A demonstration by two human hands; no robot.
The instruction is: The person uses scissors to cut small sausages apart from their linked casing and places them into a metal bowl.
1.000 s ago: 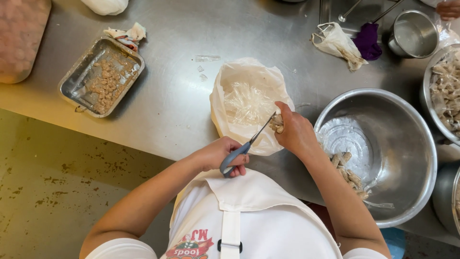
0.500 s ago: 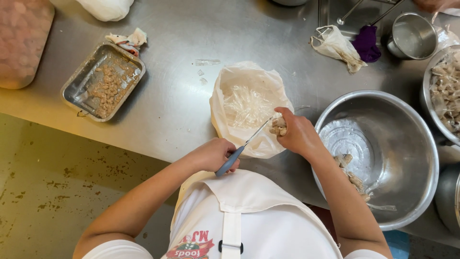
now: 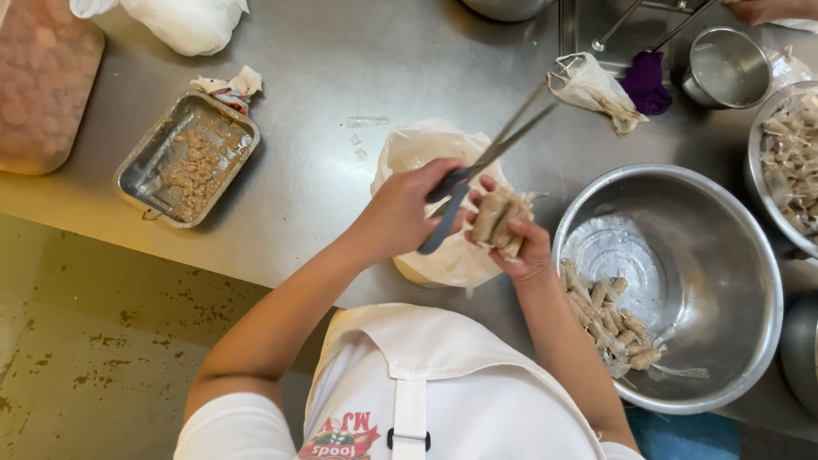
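Steel worktop (image 3: 341, 60), seen from above, left to right. Far left of both hands: a pinkish tray (image 3: 43, 81) at the edge, a white bag (image 3: 183, 21) beyond it, then a rectangular metal pan (image 3: 136, 175) holding brown crumbs, with a crumpled wrapper (image 3: 228, 87) at its far corner. Left hand (image 3: 405, 213): fingers wrapped tight round the dark handles of a pair of scissors (image 3: 477, 166), blades slightly parted and pointing up and away to the right. Beneath and behind these fingers: an opened white plastic bag (image 3: 426, 149) lying on the worktop. Right hand (image 3: 515, 238): just right of the left, fingers curled closed on a bundle of pale brown rolls (image 3: 498, 215), held above the bag and close against the scissor handles. Right of those fingers: a large steel bowl (image 3: 724, 255) containing cut roll pieces (image 3: 609, 319) along its near-left side. Beyond the bowl: a small knotted plastic bag (image 3: 592, 85), a purple cloth (image 3: 645, 81), a steel cup (image 3: 724, 68). Far right edge: a second bowl (image 3: 758, 183) filled with pale pieces.
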